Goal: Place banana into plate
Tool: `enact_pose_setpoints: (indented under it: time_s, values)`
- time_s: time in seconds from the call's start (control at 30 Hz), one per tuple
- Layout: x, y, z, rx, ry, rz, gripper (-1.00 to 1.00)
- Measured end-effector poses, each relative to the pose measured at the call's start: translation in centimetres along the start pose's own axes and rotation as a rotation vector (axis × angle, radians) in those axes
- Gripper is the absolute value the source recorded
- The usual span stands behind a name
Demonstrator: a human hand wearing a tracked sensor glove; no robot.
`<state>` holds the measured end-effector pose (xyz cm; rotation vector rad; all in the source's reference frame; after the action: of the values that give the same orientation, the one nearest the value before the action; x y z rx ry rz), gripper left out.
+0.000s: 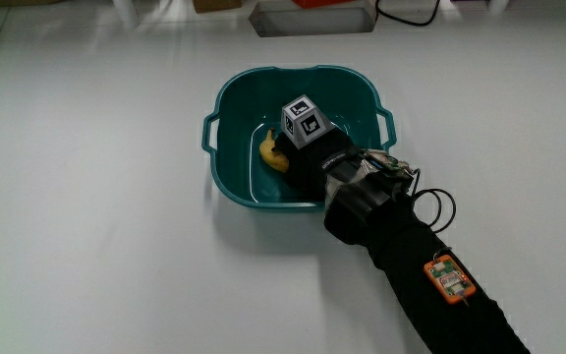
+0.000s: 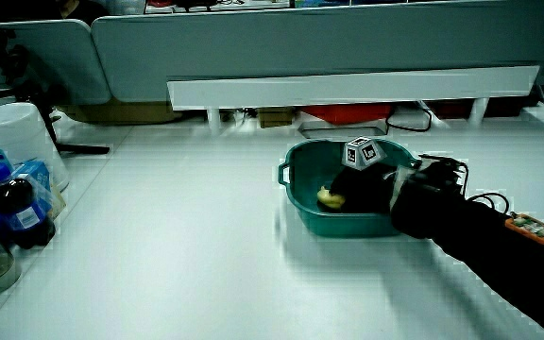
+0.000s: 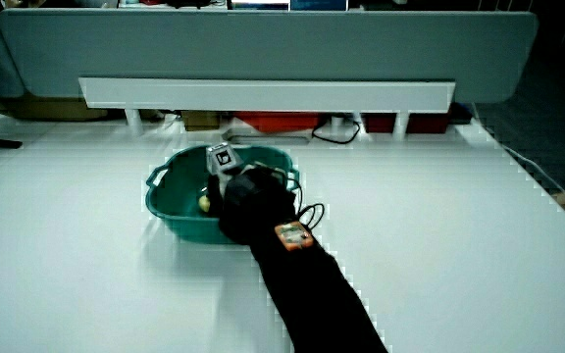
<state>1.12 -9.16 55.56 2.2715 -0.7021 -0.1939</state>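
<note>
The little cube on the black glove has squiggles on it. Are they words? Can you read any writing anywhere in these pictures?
None can be read.
Small patterned cube on the black gloved hand: black-and-white marker shapes, not letters.
Dark bottle with a blue label at the table's edge: print too small to read.
Small orange tag on the forearm: too small to read.

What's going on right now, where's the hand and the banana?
Hand down inside teal basin, on banana. Grip not visible. Banana low in basin. Nothing in the way.
</note>
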Motion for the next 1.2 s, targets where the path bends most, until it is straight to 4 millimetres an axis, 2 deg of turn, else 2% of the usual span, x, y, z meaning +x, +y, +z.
enact_pose_setpoints:
  time_s: [0.1,0.63,0.83,0.97,1.13,1.2]
  values:
    - [0.4,0.2,-0.3,-0.016,0.014,-0.009,0.0]
    - [2.6,-1.5,1.5,0.055,0.142,-0.031,-1.0]
    - [3.2,-2.0,1.8,0.064,0.153,-0.027,-1.0]
    - [3.8,-3.1,3.2,0.105,0.144,-0.017,-1.0]
    - [5.6,-4.8,4.6,0.13,0.136,0.018,-1.0]
    - [6.9,-4.9,4.5,0.098,0.145,0.014,-1.0]
